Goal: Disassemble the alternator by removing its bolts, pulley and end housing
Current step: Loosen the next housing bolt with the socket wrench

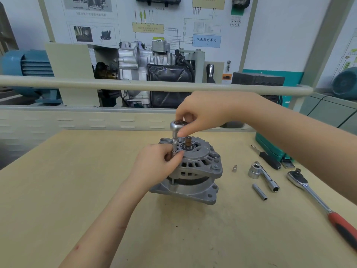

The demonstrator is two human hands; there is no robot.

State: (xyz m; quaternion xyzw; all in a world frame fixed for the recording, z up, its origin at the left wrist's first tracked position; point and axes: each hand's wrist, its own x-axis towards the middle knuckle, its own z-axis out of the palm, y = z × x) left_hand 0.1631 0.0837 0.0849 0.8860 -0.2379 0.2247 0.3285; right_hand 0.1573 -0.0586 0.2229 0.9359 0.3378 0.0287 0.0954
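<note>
A grey cast alternator [195, 171] stands upright on the wooden table [58, 190], its shaft end [187, 143] pointing up with no pulley on it. A small silver ratchet head [176, 126] with a thin extension [174, 145] stands vertically over the housing's left rim. My right hand [204, 111] pinches the ratchet head from above. My left hand [154, 161] pinches the lower end of the extension at the housing; the bolt under it is hidden by my fingers.
Right of the alternator lie a tiny socket [234, 168], a large socket on a bar [264, 176], a long thin socket [259, 191], a screwdriver [267, 157] and a big ratchet with a red handle [324, 204]. A teal box [270, 149] sits at the back right.
</note>
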